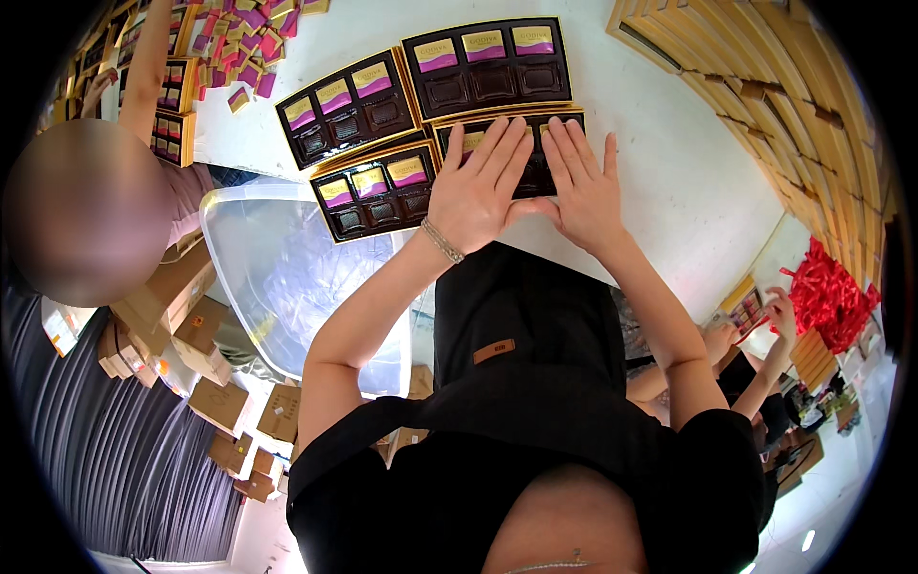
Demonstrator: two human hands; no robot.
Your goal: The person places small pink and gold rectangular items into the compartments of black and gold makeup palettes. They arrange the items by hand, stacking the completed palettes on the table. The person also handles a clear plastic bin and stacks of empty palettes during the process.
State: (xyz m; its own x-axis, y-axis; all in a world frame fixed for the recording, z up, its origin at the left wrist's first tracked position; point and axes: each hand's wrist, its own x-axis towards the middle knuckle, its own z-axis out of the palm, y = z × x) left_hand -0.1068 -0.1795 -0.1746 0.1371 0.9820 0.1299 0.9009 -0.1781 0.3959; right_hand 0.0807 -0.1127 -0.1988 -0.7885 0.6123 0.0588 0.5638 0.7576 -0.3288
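Left hand (476, 191) and right hand (585, 196) are both lying open, palms down, fingers spreading forward, thumb tips meeting; neither is gripping anything; they are covering the near tray (538, 180), which is sitting directly beneath them; how hard they are pressing, cannot tell; the back tray (486, 69) is resting just ahead of the fingertips, while the upper left tray (349, 105) and lower left tray (375, 191) are sitting left of the left hand, edges crowding.

Risks: uneven palm pressure could be tipping the near tray or denting its insert; a forward shove could be driving it into the back tray; a leftward slip could be nudging the lower left tray, which is seemingly jutting past the edge of the table (688, 182), toward the plastic bin (239, 287); tilting could be shaking loose the gold-and-purple pieces (483, 45); fingers are hiding most of the near tray's contents, so a crooked piece could be going unnoticed.
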